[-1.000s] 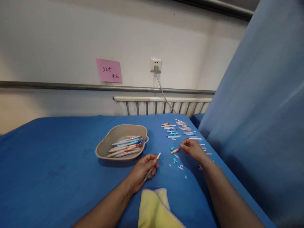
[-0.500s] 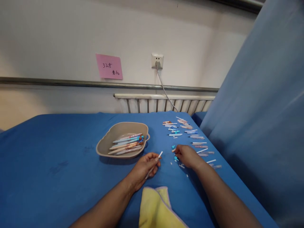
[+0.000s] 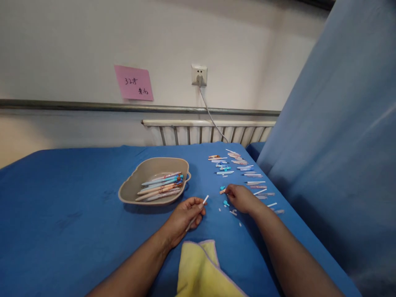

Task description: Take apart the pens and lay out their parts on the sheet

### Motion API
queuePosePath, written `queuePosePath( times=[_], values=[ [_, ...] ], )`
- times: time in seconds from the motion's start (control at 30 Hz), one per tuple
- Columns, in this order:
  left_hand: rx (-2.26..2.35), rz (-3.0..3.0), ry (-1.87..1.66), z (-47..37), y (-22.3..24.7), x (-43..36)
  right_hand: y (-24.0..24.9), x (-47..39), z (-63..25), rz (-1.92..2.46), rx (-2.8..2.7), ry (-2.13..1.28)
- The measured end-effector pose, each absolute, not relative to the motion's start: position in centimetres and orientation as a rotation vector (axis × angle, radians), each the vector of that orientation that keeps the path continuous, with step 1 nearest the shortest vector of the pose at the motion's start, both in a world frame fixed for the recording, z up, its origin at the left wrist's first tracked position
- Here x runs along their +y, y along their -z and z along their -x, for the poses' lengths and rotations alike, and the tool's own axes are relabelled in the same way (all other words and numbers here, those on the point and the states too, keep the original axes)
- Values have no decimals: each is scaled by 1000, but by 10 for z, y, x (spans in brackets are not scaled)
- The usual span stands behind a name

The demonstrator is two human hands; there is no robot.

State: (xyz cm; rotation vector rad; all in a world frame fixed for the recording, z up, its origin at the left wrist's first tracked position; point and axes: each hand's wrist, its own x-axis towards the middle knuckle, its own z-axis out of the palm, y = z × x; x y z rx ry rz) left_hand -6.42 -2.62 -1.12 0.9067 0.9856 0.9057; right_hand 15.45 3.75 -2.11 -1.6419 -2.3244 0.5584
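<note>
My left hand (image 3: 187,218) is closed around a slim white pen refill (image 3: 206,199), which slants up out of the fingers over the bed's blue sheet. Out to the right, the fingertips of my right hand (image 3: 243,199) are pinched together, down by a small peach pen part (image 3: 222,191). Whatever lies between those fingertips is hidden. A turquoise pen part (image 3: 226,203) rests just below them, with a few tiny white pieces around it. Left of my hands, a beige basin (image 3: 130,194) holds several assembled pens (image 3: 161,187) in blue, peach and white.
Rows of loose pen barrels and refills (image 3: 255,182) run along the right side of the blue sheet (image 3: 77,231). A yellow cloth (image 3: 198,268) lies between my forearms. Behind are a white bed rail (image 3: 185,123) and a plugged-in cord (image 3: 210,117); a blue curtain (image 3: 334,136) hangs at right.
My right hand has shifted slightly away from me, from beside the turquoise part to the peach part. My left hand still holds the refill. The whole view has moved slightly.
</note>
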Motion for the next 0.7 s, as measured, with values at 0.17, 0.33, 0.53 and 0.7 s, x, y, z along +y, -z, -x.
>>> queuePosePath(
  times=[0.17,0.33,0.53,0.7],
  values=[
    [990,-896,-899,64,11,-26,21,37,-155,1619,-2338,-588],
    [956,-935,-887,66,12,-27,21,36,-155,1623,-2322,-614],
    [940,-1017,-852,68,12,-28,24,37,-154,1619,-2293,-643],
    [934,-1013,-851,68,13,-27,22,40,-161,1631,-2240,-661]
  ],
)
